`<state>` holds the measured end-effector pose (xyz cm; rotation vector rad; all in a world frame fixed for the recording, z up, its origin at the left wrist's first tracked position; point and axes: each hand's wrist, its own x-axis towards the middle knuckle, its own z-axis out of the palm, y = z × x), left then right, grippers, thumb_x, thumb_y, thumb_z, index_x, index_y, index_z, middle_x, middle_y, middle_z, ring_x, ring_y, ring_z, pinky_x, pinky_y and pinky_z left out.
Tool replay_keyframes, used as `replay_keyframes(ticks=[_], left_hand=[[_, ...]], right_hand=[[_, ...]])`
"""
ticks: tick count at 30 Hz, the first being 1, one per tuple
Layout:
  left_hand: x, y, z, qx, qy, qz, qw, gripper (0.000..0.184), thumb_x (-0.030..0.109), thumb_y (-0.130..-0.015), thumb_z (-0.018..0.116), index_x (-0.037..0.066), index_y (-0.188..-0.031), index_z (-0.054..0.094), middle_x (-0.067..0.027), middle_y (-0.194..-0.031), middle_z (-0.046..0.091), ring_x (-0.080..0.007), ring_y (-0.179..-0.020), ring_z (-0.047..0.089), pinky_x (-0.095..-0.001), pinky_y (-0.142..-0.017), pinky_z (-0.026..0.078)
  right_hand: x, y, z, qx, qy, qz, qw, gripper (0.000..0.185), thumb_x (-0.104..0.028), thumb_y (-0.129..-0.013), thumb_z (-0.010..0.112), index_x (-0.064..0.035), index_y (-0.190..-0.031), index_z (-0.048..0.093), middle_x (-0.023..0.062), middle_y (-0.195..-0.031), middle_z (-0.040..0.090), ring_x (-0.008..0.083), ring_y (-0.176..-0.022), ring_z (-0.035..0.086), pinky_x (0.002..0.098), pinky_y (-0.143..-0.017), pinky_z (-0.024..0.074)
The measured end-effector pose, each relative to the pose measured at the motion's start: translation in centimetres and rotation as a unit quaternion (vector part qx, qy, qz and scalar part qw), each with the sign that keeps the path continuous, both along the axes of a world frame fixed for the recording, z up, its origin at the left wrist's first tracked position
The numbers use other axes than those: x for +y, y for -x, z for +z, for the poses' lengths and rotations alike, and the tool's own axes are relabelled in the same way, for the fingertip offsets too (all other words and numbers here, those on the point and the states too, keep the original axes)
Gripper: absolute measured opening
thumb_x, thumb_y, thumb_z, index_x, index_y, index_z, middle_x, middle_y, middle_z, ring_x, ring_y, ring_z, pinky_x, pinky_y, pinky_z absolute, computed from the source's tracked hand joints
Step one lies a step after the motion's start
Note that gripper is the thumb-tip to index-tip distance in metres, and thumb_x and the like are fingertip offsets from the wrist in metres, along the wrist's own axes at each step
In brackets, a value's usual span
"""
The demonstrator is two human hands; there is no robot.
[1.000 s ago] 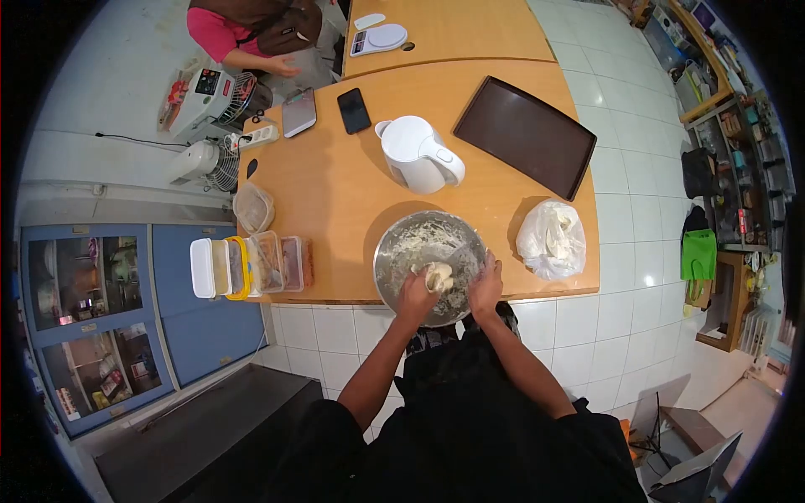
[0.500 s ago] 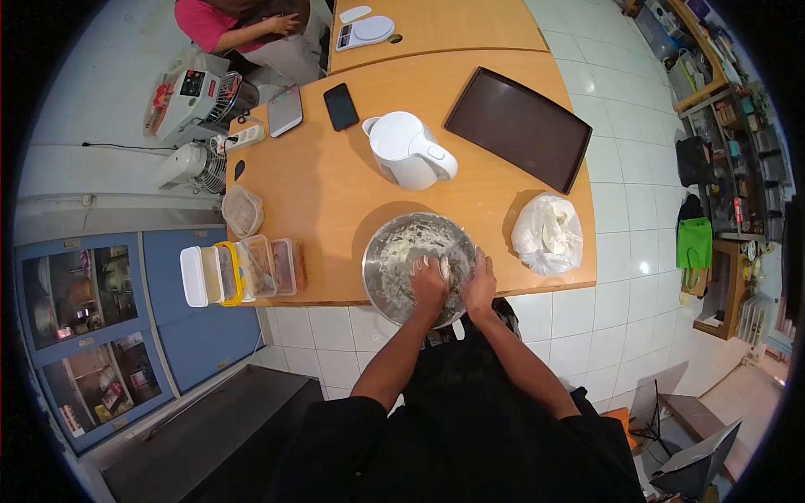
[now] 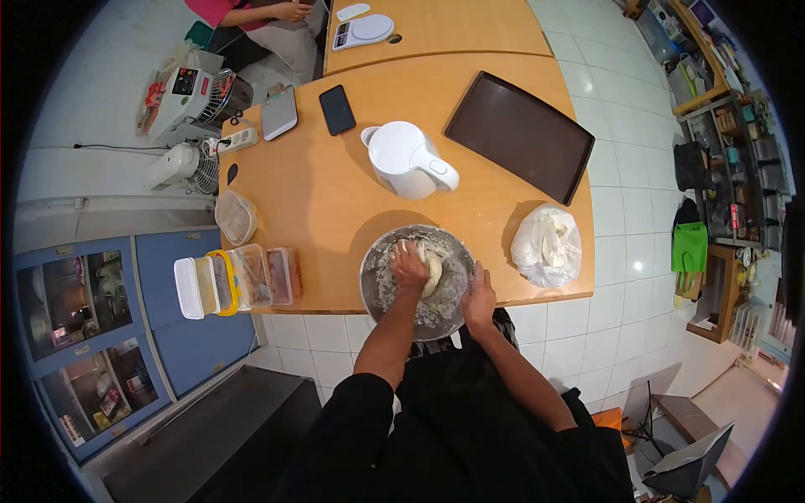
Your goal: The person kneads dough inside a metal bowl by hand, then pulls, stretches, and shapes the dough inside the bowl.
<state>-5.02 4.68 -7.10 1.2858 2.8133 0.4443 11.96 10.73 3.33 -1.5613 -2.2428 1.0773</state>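
A steel bowl (image 3: 369,293) stands at the table's front edge, its inner wall smeared with flour and bits of dough. Inside it, my left hand (image 3: 408,265) presses on the left side of a pale lump of dough (image 3: 433,270), fingers curled over it. My right hand (image 3: 479,298) lies against the bowl's right rim with its fingers stretched out, steadying the side. Behind the bowl is a white kettle (image 3: 407,159). A plastic bag with white contents (image 3: 547,246) sits to the right.
A dark tray (image 3: 521,136) lies at the back right. Left of the kettle are a phone (image 3: 337,110) and a scale (image 3: 279,113). Plastic containers (image 3: 251,277) line the front left. Another person's hand (image 3: 292,11) shows beyond the table, near a second scale (image 3: 364,31).
My left hand has gone from holding dough up, through pushing down in the bowl, to the dough's left side. The other person has shifted; the view has moved slightly.
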Motion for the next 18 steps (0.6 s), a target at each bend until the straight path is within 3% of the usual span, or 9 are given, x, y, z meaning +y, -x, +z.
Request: replay_keyframes(ticks=[5,8,9,12,14,16,18], left_hand=[[-1.5,0.4,-0.3,-0.085,-0.071,-0.086,0.99,0.068,0.022,-0.074,0.065,-0.001,-0.134,0.041,-0.0304,-0.133,0.043,-0.0472,-0.128,0.038,-0.0559,-0.105,0.032],[-1.5,-0.2,3.0,-0.209,0.033,-0.063,0.975,0.076,0.022,-0.074,0.065,0.005,-0.142,0.034,-0.0311,-0.141,0.036,-0.0486,-0.134,0.03,-0.0589,-0.108,0.026],[-1.8,-0.8,3.5,-0.211,0.039,-0.076,0.974,0.078,0.021,-0.077,0.063,0.011,-0.147,0.03,-0.0308,-0.144,0.032,-0.0495,-0.136,0.025,-0.0617,-0.109,0.023],[-2.9,-3.0,5.7,-0.095,0.074,-0.135,0.983,0.077,0.021,-0.079,0.061,0.014,-0.149,0.03,-0.0308,-0.145,0.033,-0.0497,-0.135,0.028,-0.0602,-0.109,0.026],[-4.3,-3.6,6.3,-0.2,0.087,-0.114,0.969,0.073,0.023,-0.078,0.065,0.013,-0.144,0.036,-0.0305,-0.139,0.04,-0.0476,-0.129,0.039,-0.0535,-0.109,0.031],[-4.7,-4.1,8.7,-0.276,0.103,-0.081,0.952,0.07,0.023,-0.076,0.067,0.012,-0.141,0.041,-0.0292,-0.137,0.045,-0.0462,-0.125,0.044,-0.0497,-0.108,0.035],[-5.3,-4.3,9.8,-0.227,0.114,-0.1,0.962,0.066,0.023,-0.073,0.07,0.01,-0.133,0.047,-0.0252,-0.13,0.051,-0.0424,-0.119,0.051,-0.049,-0.1,0.043]], right_hand=[[-1.4,0.3,-0.2,0.011,-0.031,-0.043,0.999,0.061,0.003,-0.079,0.056,-0.0048,-0.137,0.037,0.0239,-0.112,0.05,0.0475,-0.089,0.059,0.0536,-0.075,0.0485],[-1.5,0.6,-0.1,0.006,-0.009,-0.056,0.998,0.062,0.004,-0.079,0.055,-0.006,-0.137,0.037,0.0241,-0.112,0.05,0.0481,-0.089,0.058,0.0539,-0.075,0.0479],[-1.4,0.7,0.3,0.005,0.007,-0.061,0.998,0.06,0.004,-0.081,0.053,-0.0056,-0.137,0.037,0.0243,-0.113,0.05,0.0475,-0.093,0.057,0.0534,-0.078,0.0474],[-1.0,1.2,1.1,0.009,0.03,-0.073,0.997,0.056,0.005,-0.083,0.049,-0.0047,-0.137,0.039,0.0245,-0.115,0.051,0.0461,-0.102,0.055,0.0515,-0.084,0.0466],[-1.3,1.3,0.8,0.018,0.023,-0.081,0.996,0.056,0.006,-0.082,0.049,-0.0046,-0.137,0.04,0.0243,-0.117,0.051,0.0454,-0.104,0.055,0.0498,-0.087,0.0471],[-1.3,1.3,0.2,0.046,-0.025,-0.079,0.996,0.051,0.002,-0.084,0.052,-0.0078,-0.133,0.042,0.0238,-0.112,0.052,0.0467,-0.095,0.058,0.0522,-0.079,0.0478],[-1.3,1.1,-0.2,0.057,-0.045,-0.076,0.994,0.049,0.0,-0.085,0.053,-0.0096,-0.132,0.044,0.0232,-0.11,0.052,0.0472,-0.09,0.059,0.0533,-0.076,0.0482]])
